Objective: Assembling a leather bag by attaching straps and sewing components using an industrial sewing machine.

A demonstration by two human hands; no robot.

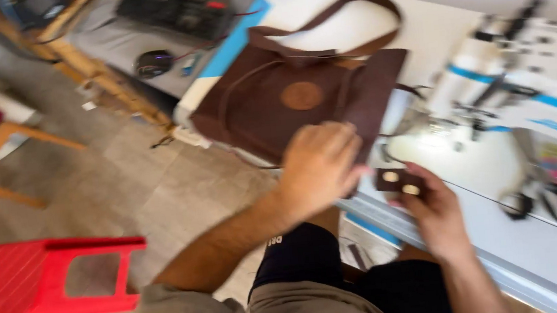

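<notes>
L hand (316, 166) clamps the brown bag (300, 101) edge on the worktop (435, 28), R hand (434, 213) pinches a small brown piece (398, 181); prob. fitting stage, needs lining up w/ bag.

1. Bright, even daylight throughout; shadows are soft and faint.
2. Strong glare washes out the white sewing machine (490, 118) just beyond the right hand (434, 213).
3. Motion blur smears everything, including the left hand (316, 166) and the brown bag (300, 97) above it.

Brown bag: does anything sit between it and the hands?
Nothing visible does. The left hand already rests on the brown bag's near edge. The right hand holds a small brown piece just beside that edge, over the white table.
</notes>
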